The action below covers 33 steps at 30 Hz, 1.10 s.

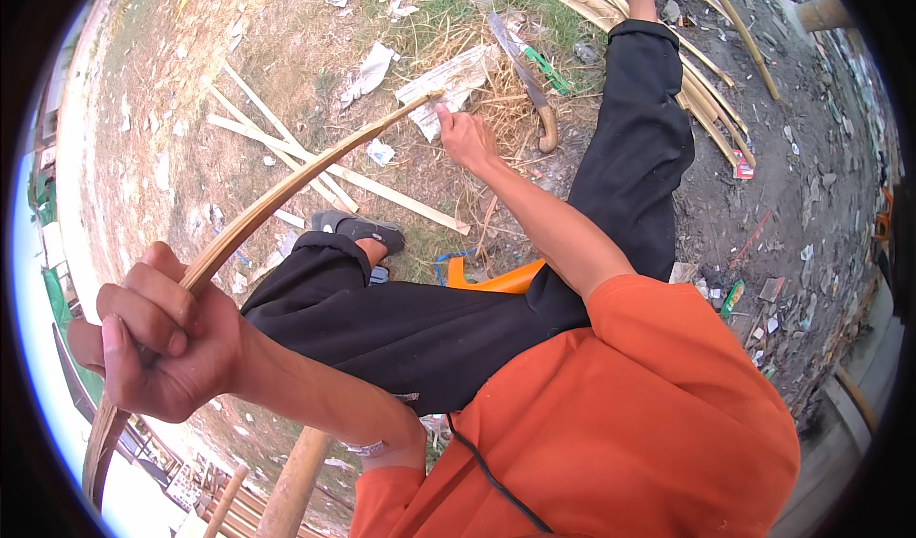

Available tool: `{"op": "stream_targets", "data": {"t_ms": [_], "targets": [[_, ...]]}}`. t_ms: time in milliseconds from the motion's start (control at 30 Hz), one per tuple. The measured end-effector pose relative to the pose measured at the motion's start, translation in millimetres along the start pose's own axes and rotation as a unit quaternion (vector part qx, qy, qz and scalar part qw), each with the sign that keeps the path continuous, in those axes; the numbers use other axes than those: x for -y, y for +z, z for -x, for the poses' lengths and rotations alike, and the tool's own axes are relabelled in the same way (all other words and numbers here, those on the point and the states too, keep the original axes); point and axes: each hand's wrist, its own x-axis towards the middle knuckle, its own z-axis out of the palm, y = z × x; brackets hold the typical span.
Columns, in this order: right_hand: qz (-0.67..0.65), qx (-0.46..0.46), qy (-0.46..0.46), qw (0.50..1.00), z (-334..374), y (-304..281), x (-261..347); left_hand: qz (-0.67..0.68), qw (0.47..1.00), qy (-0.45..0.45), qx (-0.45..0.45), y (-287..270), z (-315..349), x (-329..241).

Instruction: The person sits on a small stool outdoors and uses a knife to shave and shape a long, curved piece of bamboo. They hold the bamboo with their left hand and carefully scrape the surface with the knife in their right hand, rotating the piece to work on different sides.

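Note:
A long, bowed bamboo strip (277, 190) runs from the lower left up toward the middle of the head view. My left hand (167, 338) is closed in a fist around its thicker part, and the strip's other end passes below the wrist. At the far, narrowing tip, my right hand (468, 139) has its fingers curled and its thumb against the end; the exact contact is hard to see. Just right of that hand, a long-bladed knife (547, 123) with a wooden handle lies on dry shavings.
Several pale split strips (382, 187) lie crossed on the ground ahead. More bamboo lengths (708, 109) lie beside my outstretched leg at the right. An orange plastic seat (506, 279) shows between my legs. Wooden poles (296, 481) stand at the lower left. Paper scraps and rubble litter the ground.

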Motion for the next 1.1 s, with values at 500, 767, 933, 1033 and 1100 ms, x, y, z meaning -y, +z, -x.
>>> {"op": "stream_targets", "data": {"t_ms": [500, 767, 933, 1033, 1100], "targets": [[0.048, 0.018, 0.038, 0.998, -37, 6, -50, -0.144, 0.982, 0.098, -0.072, 61, -49, 33], [-0.047, -0.004, -0.121, 0.991, -21, -23, 11, -0.163, 0.974, 0.133, -0.088, 31, -84, 50], [0.044, -0.037, -0.122, 0.991, -15, -8, 0, -0.141, 0.976, 0.148, -0.074, 44, -77, 51], [0.059, -0.036, -0.106, 0.992, -25, -5, -15, -0.114, 0.982, 0.144, -0.054, 54, -71, 59], [0.105, -0.022, -0.105, 0.989, -25, -2, -26, -0.108, 0.983, 0.142, -0.046, 56, -70, 57]]}}
